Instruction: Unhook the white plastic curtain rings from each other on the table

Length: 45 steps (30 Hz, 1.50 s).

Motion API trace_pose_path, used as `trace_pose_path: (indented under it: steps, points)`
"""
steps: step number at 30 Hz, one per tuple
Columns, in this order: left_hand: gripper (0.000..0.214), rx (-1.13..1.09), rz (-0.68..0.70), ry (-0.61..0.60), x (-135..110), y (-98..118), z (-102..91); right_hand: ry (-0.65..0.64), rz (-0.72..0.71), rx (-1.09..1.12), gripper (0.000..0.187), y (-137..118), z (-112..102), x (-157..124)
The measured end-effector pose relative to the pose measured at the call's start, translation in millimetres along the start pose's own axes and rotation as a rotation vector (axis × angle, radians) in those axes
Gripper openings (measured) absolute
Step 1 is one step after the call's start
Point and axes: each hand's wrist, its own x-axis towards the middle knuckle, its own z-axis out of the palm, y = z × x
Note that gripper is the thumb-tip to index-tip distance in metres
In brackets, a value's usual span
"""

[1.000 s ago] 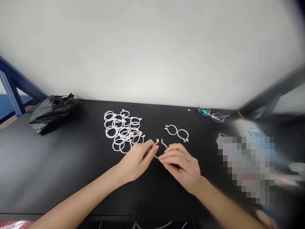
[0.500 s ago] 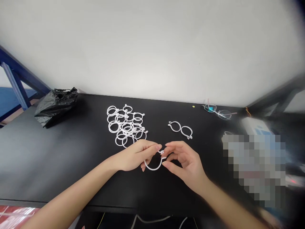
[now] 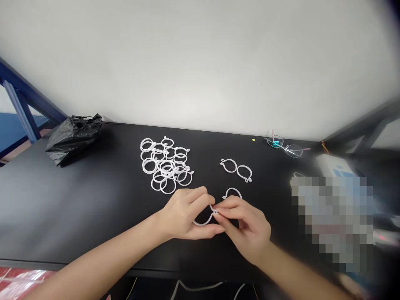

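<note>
My left hand (image 3: 186, 214) is closed around one side of a white plastic curtain ring (image 3: 202, 224), its thumb stretched along the near side. At the ring's right end, my right hand (image 3: 248, 223) pinches the small eyelet part between thumb and fingertips. The ring's left side is partly hidden by my left fingers. Just behind my right hand lies another curtain ring (image 3: 233, 189), its near part covered by that hand. Farther back two more rings (image 3: 244, 166) rest side by side. A pile of curtain rings (image 3: 168, 168) overlaps to the left, beyond my left hand.
A crumpled black plastic bag (image 3: 73, 139) sits at the left back of the black table (image 3: 118, 196). Eyeglasses (image 3: 293, 151) lie near the wall at right. A white box (image 3: 336, 164) and a blurred-out item (image 3: 334, 221) take up the right side.
The ring's ends, apart before, are now pinched together in my right fingers. My left thumb has moved down and right. A ring behind my right hand has come into view.
</note>
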Motion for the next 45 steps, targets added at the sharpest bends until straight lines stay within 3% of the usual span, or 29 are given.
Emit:
trace_pose_path:
  steps: [2,5,11,16,21,27,30,36,41,45]
  points:
    - [0.035,0.133,0.137,0.035,-3,-3,0.8,-0.023,-0.09,0.001,0.037,-4,3,1]
    - [0.033,0.185,0.238,0.007,-4,-7,-2.4,-0.076,-0.149,0.01,0.037,-9,4,2]
    - [0.025,0.203,0.261,-0.079,-4,-10,-6.6,-0.129,-0.14,-0.016,0.039,-10,4,1]
    - [0.025,0.208,0.262,-0.06,-3,-9,-6.9,-0.094,-0.118,-0.012,0.037,-11,7,0]
    - [0.027,0.225,0.206,-0.058,2,-7,-7.9,-0.061,-0.089,-0.034,0.031,-9,7,3]
    - [0.021,0.484,0.043,0.018,12,-20,-26.1,-0.004,-0.047,-0.232,0.031,8,-9,11]
    - [0.023,0.582,-0.033,0.027,13,-35,-40.4,-0.065,0.012,-0.341,0.023,15,-15,11]
    - [0.023,0.636,-0.159,-0.108,10,-57,-49.8,-0.212,0.068,-0.347,0.019,17,-11,4]
    - [0.028,0.657,-0.168,-0.082,9,-55,-53.2,-0.339,0.129,-0.402,0.024,19,-14,5]
    - [0.02,0.573,-0.142,0.008,13,-45,-50.9,-0.432,0.213,-0.409,0.032,17,-25,10]
